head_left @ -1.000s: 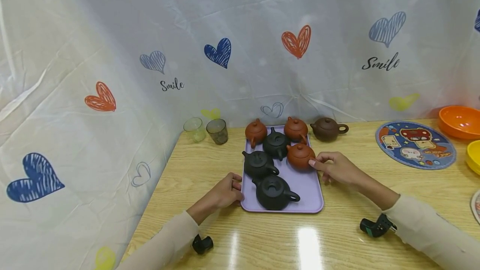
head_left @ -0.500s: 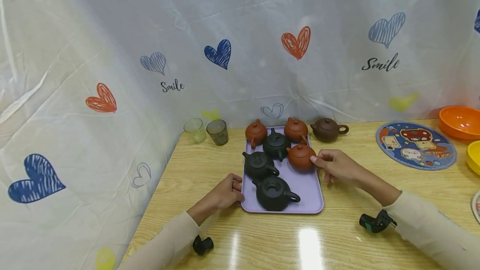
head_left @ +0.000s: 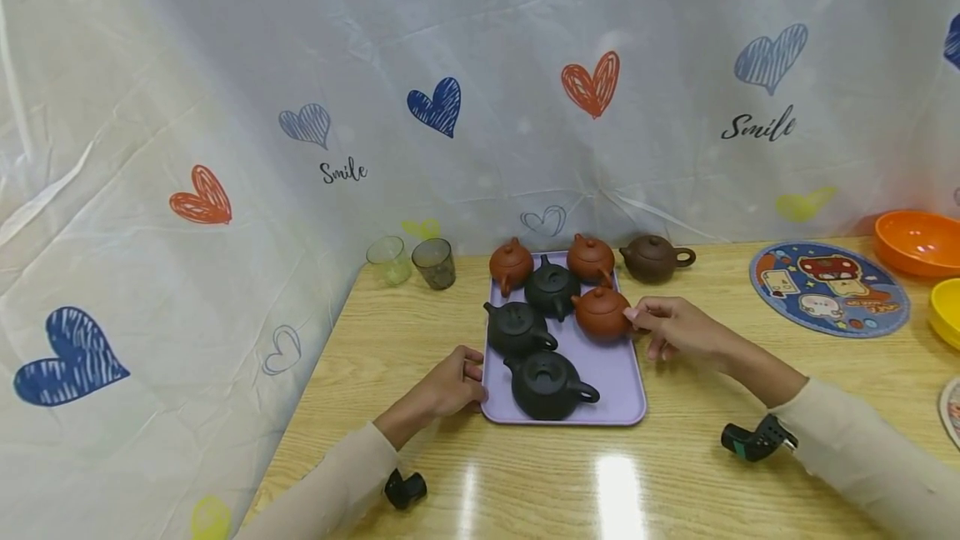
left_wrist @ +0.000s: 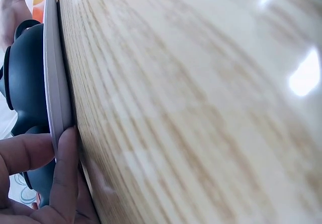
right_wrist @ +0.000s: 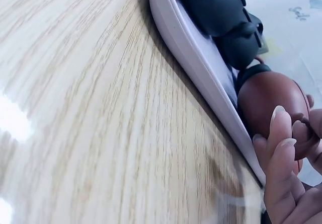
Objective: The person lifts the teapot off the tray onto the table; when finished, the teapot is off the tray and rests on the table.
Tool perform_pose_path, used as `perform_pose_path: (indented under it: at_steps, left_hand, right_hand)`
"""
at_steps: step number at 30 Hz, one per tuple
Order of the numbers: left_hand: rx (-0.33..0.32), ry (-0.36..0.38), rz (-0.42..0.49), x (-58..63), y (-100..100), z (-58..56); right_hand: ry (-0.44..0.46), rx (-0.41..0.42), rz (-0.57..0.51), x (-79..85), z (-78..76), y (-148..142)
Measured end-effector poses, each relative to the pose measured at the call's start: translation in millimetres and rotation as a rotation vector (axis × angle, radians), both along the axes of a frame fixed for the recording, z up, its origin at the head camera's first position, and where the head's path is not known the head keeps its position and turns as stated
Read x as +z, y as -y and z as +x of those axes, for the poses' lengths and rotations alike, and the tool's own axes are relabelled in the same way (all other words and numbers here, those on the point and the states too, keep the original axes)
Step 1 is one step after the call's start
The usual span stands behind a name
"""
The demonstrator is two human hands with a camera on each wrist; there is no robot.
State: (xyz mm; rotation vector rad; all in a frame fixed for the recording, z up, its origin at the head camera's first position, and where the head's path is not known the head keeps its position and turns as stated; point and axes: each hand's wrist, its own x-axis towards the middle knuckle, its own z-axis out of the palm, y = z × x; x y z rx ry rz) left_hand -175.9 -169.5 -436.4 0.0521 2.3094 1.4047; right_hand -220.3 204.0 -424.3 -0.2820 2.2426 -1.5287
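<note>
A lilac tray (head_left: 615,394) bears several small teapots. My left hand (head_left: 452,383) pinches its left rim; in the left wrist view the thumb and a finger (left_wrist: 65,168) lie on either side of the rim. At the tray's right side my right hand (head_left: 678,330) pinches the handle of a reddish-brown teapot (head_left: 602,313), which sits upright on the tray. In the right wrist view that teapot (right_wrist: 271,98) has fingers round its handle. Black teapots stand left and in front: a near one (head_left: 546,386), a left one (head_left: 516,327) and a far one (head_left: 552,286).
More reddish teapots, left (head_left: 512,265) and right (head_left: 591,258), occupy the tray's far end. Behind my right hand stands a dark brown teapot (head_left: 654,258). Two glasses, green (head_left: 390,260) and grey (head_left: 435,263), stand far left. Rightward lie a round mat (head_left: 828,288) and an orange bowl (head_left: 918,244).
My right hand has shifted slightly to the right at the reddish-brown teapot's handle, and the teapot has edged right too. The left hand keeps its hold on the tray.
</note>
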Motion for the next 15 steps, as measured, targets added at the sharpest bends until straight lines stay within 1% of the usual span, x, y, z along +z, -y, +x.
perform_pose_path:
  at_steps: [7, 15]
  left_hand:
    - [-0.003, 0.005, 0.001, 2.4, 0.3, 0.4]
    - [0.015, -0.002, 0.007, 2.3, -0.1, 1.4]
  right_hand:
    - [0.006, 0.022, -0.022, 0.4, 1.9, -3.9]
    - [-0.007, 0.01, -0.023, 4.1, 3.4, -10.1]
